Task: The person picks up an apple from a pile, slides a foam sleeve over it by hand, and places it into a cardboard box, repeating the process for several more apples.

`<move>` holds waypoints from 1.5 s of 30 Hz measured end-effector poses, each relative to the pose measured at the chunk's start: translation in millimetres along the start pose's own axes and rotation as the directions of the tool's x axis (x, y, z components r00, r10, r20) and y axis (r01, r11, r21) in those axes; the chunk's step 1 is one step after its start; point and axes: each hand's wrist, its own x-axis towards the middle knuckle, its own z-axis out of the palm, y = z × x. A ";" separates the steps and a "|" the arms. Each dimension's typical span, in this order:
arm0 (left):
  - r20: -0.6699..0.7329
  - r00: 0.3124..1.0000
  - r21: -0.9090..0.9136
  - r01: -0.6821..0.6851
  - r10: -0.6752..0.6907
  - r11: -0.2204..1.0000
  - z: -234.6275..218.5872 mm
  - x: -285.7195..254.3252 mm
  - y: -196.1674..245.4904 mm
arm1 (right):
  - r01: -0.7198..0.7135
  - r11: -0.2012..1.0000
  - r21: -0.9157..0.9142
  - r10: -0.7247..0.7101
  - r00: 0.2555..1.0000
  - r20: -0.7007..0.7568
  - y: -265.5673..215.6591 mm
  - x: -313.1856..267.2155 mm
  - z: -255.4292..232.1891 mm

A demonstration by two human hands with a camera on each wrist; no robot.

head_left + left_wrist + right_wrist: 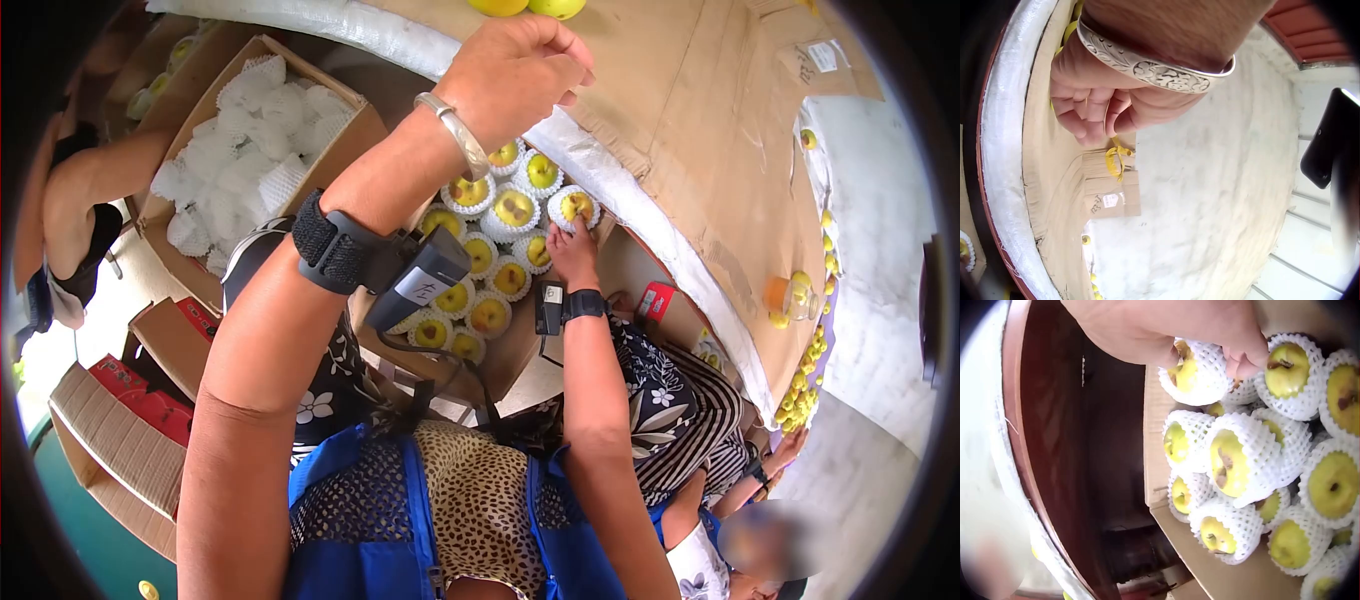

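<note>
A cardboard box holds several yellow fruits in white foam nets. My right hand reaches into its far right corner, and its thumb and fingertips grip one netted fruit. Other netted fruits lie packed close beside it. My left hand, with a silver bangle on the wrist, is raised over the cardboard-covered table. Its fingers are curled into a fist. A small yellow scrap shows just past them, and I cannot tell if it is held.
A second box at the left is full of empty foam nets. Two bare yellow fruits lie at the table's far edge, and several more at its right. Another person's arm is at the left, a seated person at the lower right.
</note>
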 end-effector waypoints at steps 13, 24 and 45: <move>-0.021 0.999 0.045 0.033 -0.032 0.998 0.1 0.8 4.6 | 0.034 0.958 -0.285 -0.005 0.995 0.101 -19.6 -12.1 5.2; -0.266 0.962 -0.090 0.046 -0.068 0.995 -22.8 1.7 28.1 | 0.057 0.782 -0.620 0.293 0.846 0.446 -123.2 -140.2 115.2; -0.200 0.979 0.152 -0.012 0.042 0.988 -8.7 -7.1 3.6 | 0.010 0.838 0.546 -0.368 0.748 0.552 -240.9 -144.8 135.9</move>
